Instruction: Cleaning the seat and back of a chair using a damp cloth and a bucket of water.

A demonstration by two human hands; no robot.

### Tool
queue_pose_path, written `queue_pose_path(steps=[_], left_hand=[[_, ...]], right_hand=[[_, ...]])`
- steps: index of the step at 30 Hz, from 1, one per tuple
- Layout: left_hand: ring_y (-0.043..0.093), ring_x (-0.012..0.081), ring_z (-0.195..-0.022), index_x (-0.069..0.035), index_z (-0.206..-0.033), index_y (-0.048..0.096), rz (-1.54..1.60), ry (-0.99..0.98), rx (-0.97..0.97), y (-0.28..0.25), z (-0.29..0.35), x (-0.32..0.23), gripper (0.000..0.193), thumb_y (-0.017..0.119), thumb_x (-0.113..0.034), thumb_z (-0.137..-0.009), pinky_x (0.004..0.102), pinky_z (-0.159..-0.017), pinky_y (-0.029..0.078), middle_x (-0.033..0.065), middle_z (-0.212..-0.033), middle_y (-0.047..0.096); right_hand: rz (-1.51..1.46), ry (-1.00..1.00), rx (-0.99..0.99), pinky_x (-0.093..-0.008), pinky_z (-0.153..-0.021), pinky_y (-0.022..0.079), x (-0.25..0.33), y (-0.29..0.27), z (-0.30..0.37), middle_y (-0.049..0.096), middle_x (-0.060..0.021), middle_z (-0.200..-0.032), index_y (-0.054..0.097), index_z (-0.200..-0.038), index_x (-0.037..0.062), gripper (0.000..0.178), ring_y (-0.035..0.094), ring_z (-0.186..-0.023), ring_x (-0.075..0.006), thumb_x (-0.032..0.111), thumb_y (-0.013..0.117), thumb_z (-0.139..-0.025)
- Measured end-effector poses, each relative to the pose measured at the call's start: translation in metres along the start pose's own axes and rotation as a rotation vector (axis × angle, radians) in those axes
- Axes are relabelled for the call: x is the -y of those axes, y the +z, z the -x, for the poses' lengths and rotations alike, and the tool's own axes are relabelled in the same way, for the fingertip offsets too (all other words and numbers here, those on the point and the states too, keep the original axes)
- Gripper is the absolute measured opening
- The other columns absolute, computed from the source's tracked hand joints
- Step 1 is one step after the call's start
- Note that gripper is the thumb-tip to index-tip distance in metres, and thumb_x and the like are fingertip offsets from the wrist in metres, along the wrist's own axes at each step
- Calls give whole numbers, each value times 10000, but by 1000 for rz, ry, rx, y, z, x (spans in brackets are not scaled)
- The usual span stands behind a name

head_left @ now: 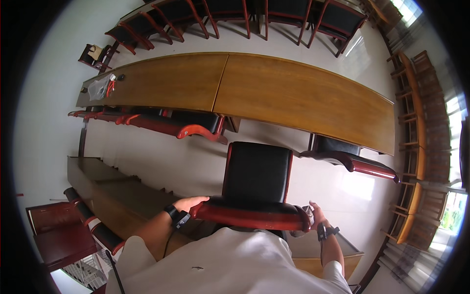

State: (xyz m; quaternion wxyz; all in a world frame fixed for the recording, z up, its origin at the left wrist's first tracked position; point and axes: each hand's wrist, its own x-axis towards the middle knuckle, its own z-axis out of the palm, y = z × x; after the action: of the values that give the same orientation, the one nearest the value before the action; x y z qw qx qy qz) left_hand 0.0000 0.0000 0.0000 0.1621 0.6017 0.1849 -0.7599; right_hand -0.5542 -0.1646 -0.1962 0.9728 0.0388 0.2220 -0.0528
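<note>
Brown wood, faintly grained, tops the long table (303, 88) that spans the room over a pale, glossy floor (147, 152); dark-seated chairs (225, 12) line its far side. One chair (259, 171) stands between this table and the person, its seat toward the table. Both forearms reach forward, spread apart. The left hand (191, 203) lies at the left end of the chair's top rail (249, 215); how firmly it grasps, I cannot tell. The right hand (317, 213) holds a crumpled greyish cloth (308, 209) against the other end. Smooth black padding meets polished, reddish, curved wood.
</note>
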Motion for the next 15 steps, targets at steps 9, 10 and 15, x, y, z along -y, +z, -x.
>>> queue_pose_path(steps=[9, 10, 15], left_hand=[[640, 171, -969, -92, -1178, 596, -188, 87, -172, 21, 38, 10, 329, 574, -345, -968, 324, -812, 543, 47, -1128, 661], [644, 183, -945, -78, -1165, 601, -174, 146, -156, 21, 38, 6, 338, 601, -338, -950, 332, -811, 543, 56, -1119, 659], [645, 192, -927, -54, -1123, 613, -183, 217, -209, 27, 33, 4, 294, 643, -270, -926, 337, -820, 541, 77, -1076, 663]], right_hand=[[357, 222, -795, -547, -892, 504, -27, 109, -10, 658, -176, -1144, 640, -1155, 97, 593, 642, -963, -337, 506, 746, -739], [314, 253, -767, -573, -873, 501, -26, 105, -15, 662, -146, -1154, 649, -1139, 138, 538, 643, -963, -337, 457, 756, -720], [144, 229, -499, -459, -832, 534, -40, 33, -29, 708, -128, -1002, 648, -1113, 100, 451, 664, -882, -279, 424, 678, -801]])
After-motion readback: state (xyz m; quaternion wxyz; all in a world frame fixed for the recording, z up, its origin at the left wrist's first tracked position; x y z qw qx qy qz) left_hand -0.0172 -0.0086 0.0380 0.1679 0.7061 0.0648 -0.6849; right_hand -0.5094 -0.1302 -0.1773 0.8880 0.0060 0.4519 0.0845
